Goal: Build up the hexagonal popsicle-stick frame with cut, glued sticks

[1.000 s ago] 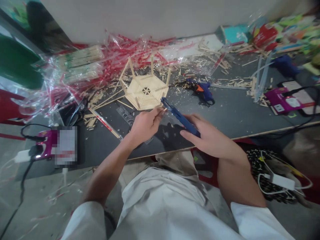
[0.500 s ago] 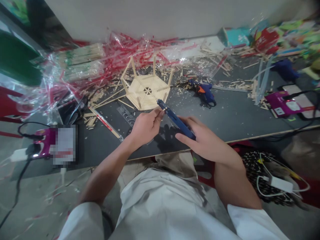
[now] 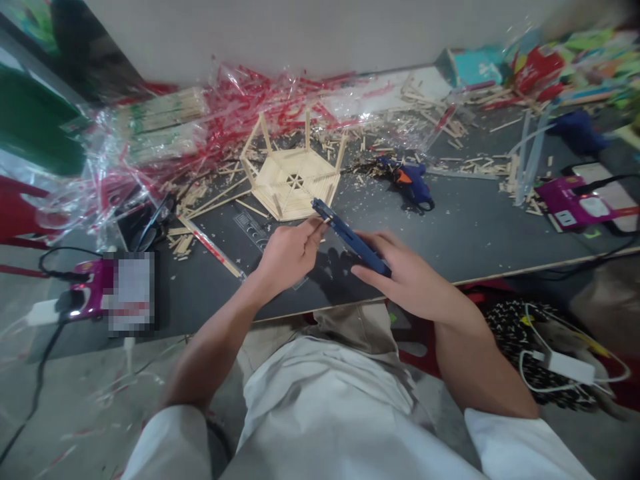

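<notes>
My right hand [image 3: 407, 277] grips a long blue hand tool [image 3: 345, 235], perhaps a cutter, with its tip pointing up and left. My left hand [image 3: 290, 253] pinches a small wooden stick piece [image 3: 327, 219] right at that tip. Just beyond both hands a hexagonal model of wooden sticks [image 3: 291, 179], with several upright posts, stands on the dark board [image 3: 465, 227].
A blue glue gun [image 3: 411, 184] lies right of the model. Loose sticks and red-and-clear plastic wrap [image 3: 200, 133] litter the back. Purple power strips [image 3: 575, 203] with cables sit at right and at left [image 3: 87, 290]. A white charger [image 3: 565, 363] lies on the floor.
Both hands and the blue tool shifted slightly left and towards the model; the grip is unchanged.
</notes>
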Demonstrator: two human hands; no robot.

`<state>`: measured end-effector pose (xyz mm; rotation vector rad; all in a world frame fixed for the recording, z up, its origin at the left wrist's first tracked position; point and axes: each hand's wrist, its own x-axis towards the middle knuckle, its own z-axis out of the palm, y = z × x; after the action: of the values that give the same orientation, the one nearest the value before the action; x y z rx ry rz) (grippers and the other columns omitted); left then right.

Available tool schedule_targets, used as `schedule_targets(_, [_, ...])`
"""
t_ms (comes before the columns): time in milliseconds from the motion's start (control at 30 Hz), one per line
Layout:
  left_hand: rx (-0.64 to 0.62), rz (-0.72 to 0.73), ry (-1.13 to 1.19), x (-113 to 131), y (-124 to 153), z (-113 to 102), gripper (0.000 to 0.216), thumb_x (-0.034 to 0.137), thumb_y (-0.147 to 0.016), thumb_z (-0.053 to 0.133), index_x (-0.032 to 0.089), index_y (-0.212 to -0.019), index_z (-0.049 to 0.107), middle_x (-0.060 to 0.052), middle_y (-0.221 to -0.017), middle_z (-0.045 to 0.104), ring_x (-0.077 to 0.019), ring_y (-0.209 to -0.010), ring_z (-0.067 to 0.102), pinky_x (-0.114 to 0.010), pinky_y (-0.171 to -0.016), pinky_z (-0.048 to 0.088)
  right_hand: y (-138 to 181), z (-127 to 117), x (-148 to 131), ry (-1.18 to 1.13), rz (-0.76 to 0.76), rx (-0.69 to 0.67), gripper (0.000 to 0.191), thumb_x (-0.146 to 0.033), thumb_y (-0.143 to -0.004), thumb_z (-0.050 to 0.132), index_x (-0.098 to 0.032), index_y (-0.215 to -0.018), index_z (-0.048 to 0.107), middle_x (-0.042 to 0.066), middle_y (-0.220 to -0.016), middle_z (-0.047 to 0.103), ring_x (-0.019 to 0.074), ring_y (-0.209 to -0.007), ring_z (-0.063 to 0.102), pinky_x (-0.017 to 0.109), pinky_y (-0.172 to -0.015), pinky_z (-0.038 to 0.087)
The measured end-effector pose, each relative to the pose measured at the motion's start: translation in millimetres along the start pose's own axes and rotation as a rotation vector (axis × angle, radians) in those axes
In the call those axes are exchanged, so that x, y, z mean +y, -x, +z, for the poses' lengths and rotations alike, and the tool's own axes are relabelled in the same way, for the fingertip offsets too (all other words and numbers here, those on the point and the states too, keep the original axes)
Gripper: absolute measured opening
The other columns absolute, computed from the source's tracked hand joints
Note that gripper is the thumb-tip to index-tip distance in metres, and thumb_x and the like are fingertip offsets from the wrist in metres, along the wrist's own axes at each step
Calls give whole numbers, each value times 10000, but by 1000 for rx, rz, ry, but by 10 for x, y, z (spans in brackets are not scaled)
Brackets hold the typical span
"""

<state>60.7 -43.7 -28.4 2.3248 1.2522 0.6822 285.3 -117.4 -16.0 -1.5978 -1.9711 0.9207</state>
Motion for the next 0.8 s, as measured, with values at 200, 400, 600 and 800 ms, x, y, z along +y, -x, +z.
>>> schedule_targets(200, [1, 13, 20, -13, 8, -28, 351, 263, -1033, 446, 140, -1058, 774, -59, -688, 711, -143, -556, 607, -253, -573, 397, -19, 59, 1, 75, -62, 95, 469, -424, -978, 591, -167, -1370, 601, 142, -1225, 682, 314, -1181, 670, 462, -1042, 535])
schedule_targets(400, [8, 14, -10, -41, 15, -12, 347, 255, -1032, 448, 167, -1136, 767, -53, -706, 725, -150, -556, 620, -256, -561, 380, 43, 194, -94, 442, 17, 250, 394, -438, -1006, 589, -150, -1253, 694, 165, -1115, 766, 346, -937, 746, 438, -781, 575])
schedule_targets(600, [-18, -19, -63, -53, 19, 1, 358, 256, -1035, 423, 169, -1132, 756, -74, -745, 750, -177, -595, 661, -274, -581, 396, 76, 310, -113, 572, 4, 310, 574, -609, -1053, 392, -145, -1208, 694, 181, -996, 783, 308, -777, 747, 366, -630, 511])
schedule_targets(800, [-23, -37, -87, -46, 18, 1, 331, 235, -1014, 437, 159, -1067, 755, -80, -731, 745, -181, -573, 641, -275, -570, 378, 62, 305, -103, 516, -5, 324, 805, -767, -994, 246, -121, -1185, 687, 198, -962, 768, 317, -802, 740, 360, -647, 486])
